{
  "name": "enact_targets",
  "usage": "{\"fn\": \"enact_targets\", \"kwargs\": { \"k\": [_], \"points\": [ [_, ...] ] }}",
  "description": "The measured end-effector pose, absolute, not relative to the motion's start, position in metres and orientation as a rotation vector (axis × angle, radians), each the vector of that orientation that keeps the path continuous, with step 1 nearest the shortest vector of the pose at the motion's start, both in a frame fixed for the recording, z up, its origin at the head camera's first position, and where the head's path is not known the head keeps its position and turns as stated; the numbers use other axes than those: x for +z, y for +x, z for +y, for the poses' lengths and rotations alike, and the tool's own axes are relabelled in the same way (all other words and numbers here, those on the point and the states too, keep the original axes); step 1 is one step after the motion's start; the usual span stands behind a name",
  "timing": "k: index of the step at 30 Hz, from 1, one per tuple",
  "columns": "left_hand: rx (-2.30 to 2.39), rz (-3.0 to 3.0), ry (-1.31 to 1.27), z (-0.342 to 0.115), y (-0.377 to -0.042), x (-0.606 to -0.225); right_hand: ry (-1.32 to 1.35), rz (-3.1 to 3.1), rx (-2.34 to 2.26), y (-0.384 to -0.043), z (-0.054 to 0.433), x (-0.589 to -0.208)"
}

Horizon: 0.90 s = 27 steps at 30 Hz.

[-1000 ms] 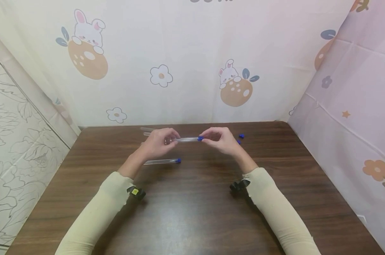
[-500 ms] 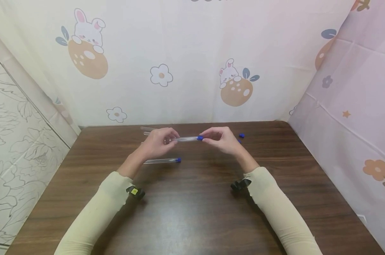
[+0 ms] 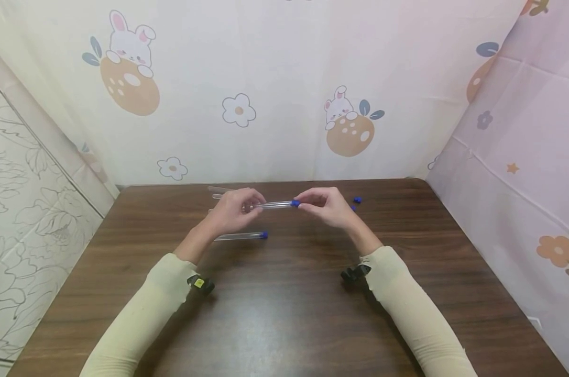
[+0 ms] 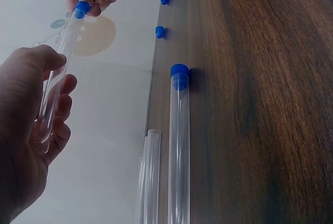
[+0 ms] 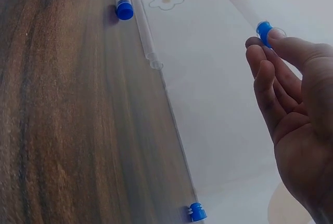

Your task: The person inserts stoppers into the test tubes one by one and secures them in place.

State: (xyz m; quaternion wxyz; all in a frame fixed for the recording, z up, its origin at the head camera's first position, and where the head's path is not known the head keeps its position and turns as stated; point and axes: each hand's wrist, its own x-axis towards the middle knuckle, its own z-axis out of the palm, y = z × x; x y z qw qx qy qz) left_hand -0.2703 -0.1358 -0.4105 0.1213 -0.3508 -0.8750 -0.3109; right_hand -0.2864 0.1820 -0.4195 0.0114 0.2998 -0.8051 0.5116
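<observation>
My left hand [image 3: 234, 210] grips a clear test tube [image 3: 276, 205] by its body, above the table. The tube slants in the left wrist view, its rounded end down in my curled fingers. At its other end sits a blue cap [image 5: 264, 33], which my right hand [image 3: 328, 208] pinches between thumb and fingertips. In the left wrist view the cap's narrower plug shows inside the tube's mouth. Nearer me on the table lies a second tube [image 4: 179, 146] with a blue cap [image 4: 180, 71] on its end.
Uncapped clear tubes [image 4: 152, 166] lie behind and partly under my left hand, towards the table's back edge. Several loose blue caps [image 3: 357, 200] rest beyond my right hand. A patterned curtain [image 3: 284, 131] hangs right behind the wooden table [image 3: 275, 314].
Both hands keep their hold on the tube and cap almost unmoved. The head view has tilted very slightly; nothing is taken up or let go.
</observation>
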Motion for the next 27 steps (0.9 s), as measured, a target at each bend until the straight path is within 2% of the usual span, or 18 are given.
{"fn": "enact_targets", "kwargs": {
  "k": [27],
  "points": [
    [-0.855,-2.468,-1.041,-0.1334,-0.2677,-0.4123,0.887,-2.514,1.563,-0.2883,0.1777,-0.4249]
  ]
}}
